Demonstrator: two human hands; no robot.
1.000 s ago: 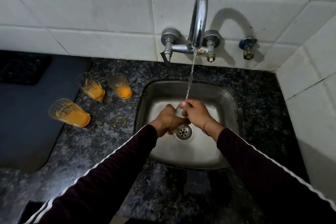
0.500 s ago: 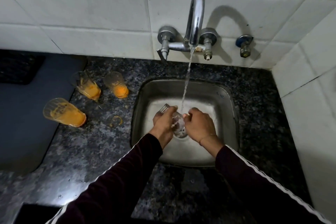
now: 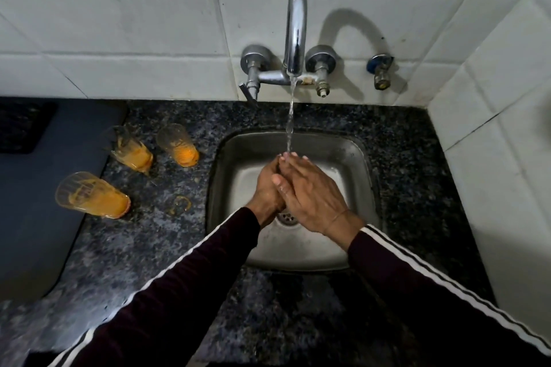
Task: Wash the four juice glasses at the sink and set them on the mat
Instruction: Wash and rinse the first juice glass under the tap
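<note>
Three juice glasses, the nearest (image 3: 92,195) at nine o'clock of the sink (image 3: 369,158), another (image 3: 131,150) and a third (image 3: 179,144) toward ten, stand on the counter (image 3: 149,247) beside the mat (image 3: 35,202), orange-streaked and likely unwashed. The fourth is not visible. The left hand (image 3: 268,185) and right hand (image 3: 313,194) press together under the tap's (image 3: 295,30) stream at twelve, probably to rinse; whether they enclose it I cannot tell.

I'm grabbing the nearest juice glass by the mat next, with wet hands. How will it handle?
The nearest glass looks like thin clear glass, so probably fragile against the granite counter. Orange residue coats its inside and bottom, so it may feel sticky or slick. It stands near the mat edge and looks tall and narrow, so a sideways nudge could tip it.
</note>
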